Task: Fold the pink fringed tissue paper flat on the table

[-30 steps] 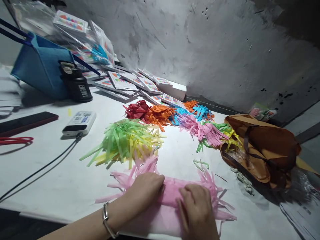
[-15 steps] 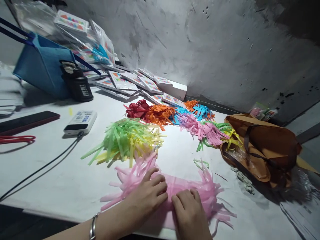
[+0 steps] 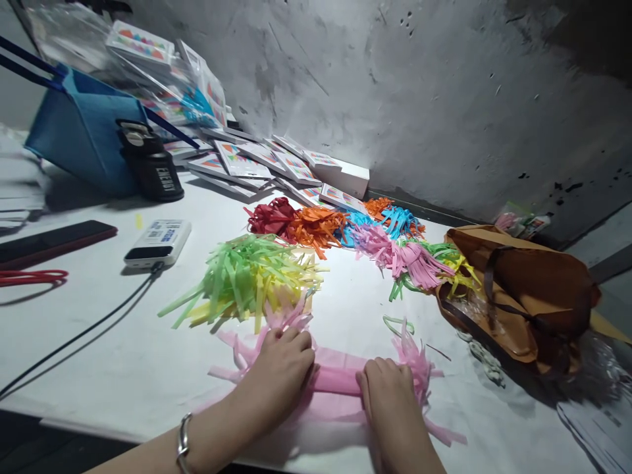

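A pink fringed tissue paper sheet [image 3: 336, 378] lies at the near edge of the white table [image 3: 99, 349], partly rolled into a tube across its middle. My left hand [image 3: 284, 362] is curled over the left part of the roll, with a metal bracelet on its wrist. My right hand [image 3: 390, 392] is curled over the right part. Pink fringe strips stick out past both hands. Just behind lies a pile of green and yellow fringed paper [image 3: 247, 276].
Red, orange, blue and pink tassels [image 3: 345, 230] lie in a row at the back. A brown bag [image 3: 518, 289] sits at the right. At the left are a power bank [image 3: 158, 242] with cable, a dark phone [image 3: 54, 238], a black bottle [image 3: 153, 168], a blue bag [image 3: 79, 128] and boxed packs [image 3: 276, 164].
Both hands pushed forward over the pink paper and the roll got tighter and narrower. The right hand shifted slightly to the right and the fingers curled round the roll.
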`<state>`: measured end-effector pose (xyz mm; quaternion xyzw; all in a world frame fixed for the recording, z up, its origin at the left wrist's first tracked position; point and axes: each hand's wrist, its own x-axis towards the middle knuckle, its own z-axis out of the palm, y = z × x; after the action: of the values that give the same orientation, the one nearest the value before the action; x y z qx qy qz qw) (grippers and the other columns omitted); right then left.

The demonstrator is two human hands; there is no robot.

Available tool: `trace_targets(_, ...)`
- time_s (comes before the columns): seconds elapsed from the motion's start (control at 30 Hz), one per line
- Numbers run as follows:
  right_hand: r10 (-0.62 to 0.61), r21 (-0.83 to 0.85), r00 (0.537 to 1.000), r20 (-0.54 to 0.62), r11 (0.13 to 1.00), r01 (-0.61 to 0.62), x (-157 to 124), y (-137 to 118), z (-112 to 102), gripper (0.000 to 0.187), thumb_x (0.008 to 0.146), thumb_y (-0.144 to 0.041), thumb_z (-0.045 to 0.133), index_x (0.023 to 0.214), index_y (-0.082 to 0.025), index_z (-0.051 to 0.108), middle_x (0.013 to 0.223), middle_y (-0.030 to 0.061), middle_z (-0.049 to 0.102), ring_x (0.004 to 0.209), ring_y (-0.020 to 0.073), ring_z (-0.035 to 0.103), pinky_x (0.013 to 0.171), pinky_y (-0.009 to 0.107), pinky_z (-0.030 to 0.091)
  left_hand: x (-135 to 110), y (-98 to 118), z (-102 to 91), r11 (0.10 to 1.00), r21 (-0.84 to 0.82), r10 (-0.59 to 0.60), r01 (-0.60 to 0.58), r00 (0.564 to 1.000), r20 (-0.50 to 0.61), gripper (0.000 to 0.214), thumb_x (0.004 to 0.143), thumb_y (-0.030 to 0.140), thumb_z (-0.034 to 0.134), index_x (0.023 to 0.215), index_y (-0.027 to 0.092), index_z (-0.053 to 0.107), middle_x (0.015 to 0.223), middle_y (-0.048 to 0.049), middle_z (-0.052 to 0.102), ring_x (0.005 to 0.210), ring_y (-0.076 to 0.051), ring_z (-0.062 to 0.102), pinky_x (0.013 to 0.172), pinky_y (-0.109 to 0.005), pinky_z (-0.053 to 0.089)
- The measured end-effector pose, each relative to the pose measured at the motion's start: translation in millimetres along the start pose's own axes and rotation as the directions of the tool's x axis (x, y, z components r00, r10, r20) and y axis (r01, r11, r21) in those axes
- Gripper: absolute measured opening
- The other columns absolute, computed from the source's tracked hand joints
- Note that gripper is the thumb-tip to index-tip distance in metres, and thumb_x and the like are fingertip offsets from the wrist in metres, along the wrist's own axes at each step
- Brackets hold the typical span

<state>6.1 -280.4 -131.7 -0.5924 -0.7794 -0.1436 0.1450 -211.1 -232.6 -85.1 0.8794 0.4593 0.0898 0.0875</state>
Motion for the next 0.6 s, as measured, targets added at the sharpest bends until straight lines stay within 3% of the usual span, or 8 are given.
trace_targets(0.13,0.128,-0.044,0.991,0.049,0.991,-0.126,7.6,-2.9,-8.1,0.025,0.086,-0.014,0.068,0.069,-0.024,0.053,0.065,0.0005,0.063,0.065,0.024,0.056,0.07,0.037,0.027,5.8,4.2,-3.3,0.999,0.025,-0.031,0.031,0.999,0.016,0.021,0.09,0.017,0.053,0.085,0.016,0.074,0.1,-0.0131,0.069,0.097,-0.033,0.06,0.083,-0.052,0.04)
trace_targets(0.2,0.168,0.008,0.986,-0.007,0.986,-0.168,9.2,-7.7,-16.5,0.018,0.086,-0.013,0.067,0.074,-0.023,0.057,0.074,0.0022,0.064,0.073,0.0251,0.057,0.076,0.04,0.03,6.2,4.6,-1.8,0.999,0.03,-0.032,0.032,0.999,0.009,0.019,0.089,0.019,0.055,0.083,0.018,0.074,0.1,-0.012,0.069,0.097,-0.033,0.06,0.083,-0.052,0.041)
trace_targets(0.3,-0.008,0.23,0.986,-0.168,0.972,0.047,9.8,-15.8,-21.1,0.01,0.094,-0.018,0.057,0.086,-0.023,0.06,0.086,0.0024,0.064,0.083,0.0221,0.056,0.087,0.04,0.031,5.0,3.7,2.5,0.999,0.038,-0.012,0.014,1.0,-0.029,0.018,0.088,0.018,0.056,0.082,0.019,0.073,0.098,-0.0104,0.069,0.097,-0.032,0.059,0.085,-0.052,0.041)
trace_targets(0.4,-0.187,0.279,0.94,-0.285,0.922,0.268,8.7,-20.9,-12.0,0.031,0.103,-0.017,0.038,0.08,-0.021,0.058,0.075,0.0009,0.058,0.073,0.0182,0.051,0.083,0.038,0.031,2.3,1.3,6.5,0.998,0.055,-0.005,0.009,0.998,-0.07,0.016,0.088,0.016,0.057,0.08,0.019,0.071,0.095,-0.0098,0.068,0.094,-0.032,0.058,0.085,-0.051,0.04)
trace_targets(0.5,-0.179,0.269,0.927,-0.33,0.923,0.274,6.8,-22.0,-4.1,0.036,0.1,-0.009,0.034,0.071,-0.019,0.052,0.067,0.0001,0.052,0.066,0.0167,0.045,0.078,0.036,0.031,-1.7,-2.2,11.1,0.998,0.019,0.066,-0.064,0.982,-0.175,0.005,0.085,0.022,0.066,0.089,0.019,0.068,0.101,-0.0086,0.067,0.097,-0.031,0.056,0.09,-0.051,0.037)
trace_targets(0.6,-0.101,0.362,0.947,-0.306,0.907,0.214,6.3,-23.6,-9.9,0.027,0.096,-0.01,0.044,0.072,-0.019,0.052,0.072,0.0005,0.054,0.068,0.0168,0.046,0.076,0.035,0.031,-4.6,-5.8,18.6,0.962,0.01,0.263,-0.274,0.912,-0.316,0.009,0.087,0.027,0.072,0.089,0.022,0.064,0.108,-0.0027,0.067,0.103,-0.027,0.054,0.102,-0.051,0.028)
